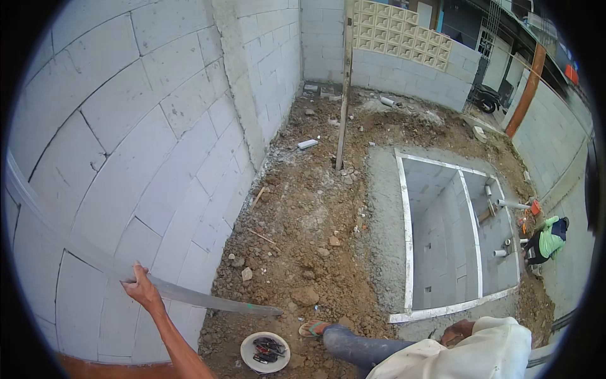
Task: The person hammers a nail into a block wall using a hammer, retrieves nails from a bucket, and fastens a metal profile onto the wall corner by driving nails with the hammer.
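One long grey bar (214, 299) is slanting across my left side, in front of the block wall (183, 126), and my left hand (144, 290) is closing around it partway along. I can't tell what my right hand is doing, or whether it's apart. The bar is looking light for its length, stiff and hardly fragile, though its smooth face could be slippery with damp fingers. I'm judging the middle the best hold for balance, since the ends could be swinging. Its long axis is running from high at the far left down to the right, the low end pointing towards the soil (297, 265) near the bowl (248, 357).
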{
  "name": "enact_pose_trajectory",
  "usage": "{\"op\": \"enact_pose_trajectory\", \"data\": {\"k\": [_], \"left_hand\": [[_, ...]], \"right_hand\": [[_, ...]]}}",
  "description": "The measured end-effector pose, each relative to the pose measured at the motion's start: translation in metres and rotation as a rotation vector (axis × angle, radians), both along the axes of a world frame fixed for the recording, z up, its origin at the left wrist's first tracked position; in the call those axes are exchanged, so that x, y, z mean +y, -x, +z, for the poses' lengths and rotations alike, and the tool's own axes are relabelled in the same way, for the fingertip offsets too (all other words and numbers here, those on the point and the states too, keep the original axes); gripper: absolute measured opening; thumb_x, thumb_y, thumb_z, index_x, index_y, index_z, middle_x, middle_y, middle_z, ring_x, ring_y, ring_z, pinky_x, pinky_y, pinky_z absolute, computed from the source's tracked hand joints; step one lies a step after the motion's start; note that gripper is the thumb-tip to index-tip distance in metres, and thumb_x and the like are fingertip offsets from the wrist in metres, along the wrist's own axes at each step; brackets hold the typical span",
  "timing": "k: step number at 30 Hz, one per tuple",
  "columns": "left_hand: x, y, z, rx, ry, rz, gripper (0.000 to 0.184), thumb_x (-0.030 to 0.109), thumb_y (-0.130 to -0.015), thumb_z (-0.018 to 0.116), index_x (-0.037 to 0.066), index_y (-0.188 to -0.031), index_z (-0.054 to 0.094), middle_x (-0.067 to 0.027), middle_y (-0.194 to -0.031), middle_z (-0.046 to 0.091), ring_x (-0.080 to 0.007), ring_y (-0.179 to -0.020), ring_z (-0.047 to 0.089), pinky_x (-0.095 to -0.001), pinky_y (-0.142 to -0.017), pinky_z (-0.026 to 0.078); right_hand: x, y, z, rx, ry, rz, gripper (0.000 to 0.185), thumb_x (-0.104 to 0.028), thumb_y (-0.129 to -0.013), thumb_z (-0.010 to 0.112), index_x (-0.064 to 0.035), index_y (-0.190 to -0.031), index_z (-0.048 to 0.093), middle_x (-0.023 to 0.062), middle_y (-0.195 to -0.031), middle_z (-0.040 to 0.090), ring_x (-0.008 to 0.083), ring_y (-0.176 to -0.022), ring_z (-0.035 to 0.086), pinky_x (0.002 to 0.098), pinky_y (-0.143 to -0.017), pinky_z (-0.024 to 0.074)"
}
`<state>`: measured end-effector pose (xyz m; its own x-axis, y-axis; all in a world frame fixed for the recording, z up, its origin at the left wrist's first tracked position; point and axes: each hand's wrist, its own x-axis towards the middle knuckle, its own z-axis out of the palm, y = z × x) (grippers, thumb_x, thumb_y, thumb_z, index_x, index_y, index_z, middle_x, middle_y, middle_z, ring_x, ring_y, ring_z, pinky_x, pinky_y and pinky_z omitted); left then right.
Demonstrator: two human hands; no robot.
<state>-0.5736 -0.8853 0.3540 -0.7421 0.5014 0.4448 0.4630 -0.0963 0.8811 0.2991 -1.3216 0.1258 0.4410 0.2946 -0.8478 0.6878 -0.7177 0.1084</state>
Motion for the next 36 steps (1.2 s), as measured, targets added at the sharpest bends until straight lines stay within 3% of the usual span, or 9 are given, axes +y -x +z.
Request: {"op": "enact_pose_trajectory", "data": {"k": [3,6,14,19,22,28,33,35,36], "left_hand": [[0.021,0.000,0.002,0.025,-0.206,-0.002,0.042,0.025,-0.101,0.066,-0.009,-0.125,0.058,-0.0130,-0.101,0.067,-0.0217,-0.083,0.065,-0.0381,-0.078,0.056],[0.007,-0.004,-0.005,-0.025,-0.037,0.079,0.047,0.025,-0.101,0.067,-0.010,-0.131,0.056,-0.0153,-0.102,0.068,-0.0224,-0.082,0.066,-0.0385,-0.077,0.057],[0.018,-0.019,0.004,-0.052,-0.161,0.073,0.054,0.020,-0.100,0.066,-0.008,-0.143,0.049,-0.0167,-0.107,0.068,-0.0220,-0.080,0.065,-0.0373,-0.076,0.057],[0.013,-0.080,0.025,-0.085,-0.144,-0.150,0.058,0.013,-0.099,0.065,-0.009,-0.148,0.043,-0.0141,-0.103,0.066,-0.0205,-0.077,0.061,-0.0363,-0.073,0.054],[0.017,-0.133,0.034,-0.068,-0.116,-0.207,0.053,0.013,-0.098,0.066,-0.007,-0.142,0.046,-0.0118,-0.097,0.064,-0.0192,-0.076,0.061,-0.0359,-0.072,0.052],[-0.001,-0.267,0.051,-0.021,-0.005,-0.407,0.039,0.015,-0.096,0.071,-0.004,-0.126,0.053,-0.0092,-0.088,0.064,-0.0177,-0.077,0.062,-0.0349,-0.073,0.052],[0.019,-0.326,0.008,0.105,-0.037,-0.407,0.038,0.017,-0.097,0.073,-0.004,-0.123,0.055,-0.0107,-0.089,0.065,-0.0200,-0.079,0.064,-0.0375,-0.073,0.053],[0.015,-0.349,0.004,0.134,-0.043,-0.423,0.039,0.018,-0.097,0.074,-0.003,-0.123,0.055,-0.0114,-0.090,0.066,-0.0206,-0.080,0.064,-0.0385,-0.073,0.053],[0.006,-0.362,0.015,0.107,0.006,-0.439,0.039,0.018,-0.097,0.074,-0.004,-0.123,0.055,-0.0118,-0.090,0.066,-0.0203,-0.080,0.064,-0.0388,-0.073,0.053]], "right_hand": [[0.029,-0.009,-0.024,0.010,-0.067,0.086,0.035,-0.043,-0.073,0.076,-0.0086,-0.078,0.075,0.0101,-0.079,0.071,0.0215,-0.073,0.064,0.0403,-0.066,0.0496],[0.045,-0.008,-0.022,0.028,-0.071,0.154,0.035,-0.043,-0.075,0.075,-0.0088,-0.082,0.075,0.0104,-0.083,0.071,0.0221,-0.076,0.065,0.0404,-0.069,0.0498],[0.107,0.026,-0.049,0.185,-0.086,0.307,0.035,-0.042,-0.081,0.073,-0.0093,-0.093,0.074,0.0112,-0.092,0.073,0.0237,-0.084,0.067,0.0408,-0.077,0.0504],[0.125,0.037,-0.077,0.320,-0.113,0.392,0.035,-0.041,-0.084,0.071,-0.0096,-0.099,0.074,0.0117,-0.099,0.073,0.0247,-0.089,0.068,0.0411,-0.082,0.0508],[0.115,0.036,-0.087,0.386,-0.154,0.417,0.035,-0.041,-0.087,0.070,-0.0098,-0.103,0.074,0.0120,-0.102,0.074,0.0253,-0.092,0.068,0.0412,-0.084,0.0510],[0.049,-0.003,-0.090,0.411,-0.230,0.385,0.037,-0.040,-0.091,0.069,-0.0102,-0.112,0.074,0.0125,-0.110,0.075,0.0265,-0.099,0.070,0.0415,-0.090,0.0514],[-0.069,-0.065,-0.139,0.410,-0.306,0.377,0.038,-0.039,-0.095,0.067,-0.0105,-0.118,0.074,0.0130,-0.116,0.076,0.0275,-0.104,0.071,0.0418,-0.095,0.0518],[-0.114,-0.087,-0.169,0.430,-0.420,0.467,0.038,-0.039,-0.096,0.066,-0.0106,-0.121,0.074,0.0132,-0.118,0.076,0.0279,-0.106,0.071,0.0419,-0.097,0.0519],[-0.129,-0.095,-0.167,0.406,-0.450,0.664,0.040,-0.041,-0.092,0.068,-0.0153,-0.121,0.075,0.0136,-0.120,0.075,0.0274,-0.107,0.071,0.0429,-0.094,0.0532]]}}
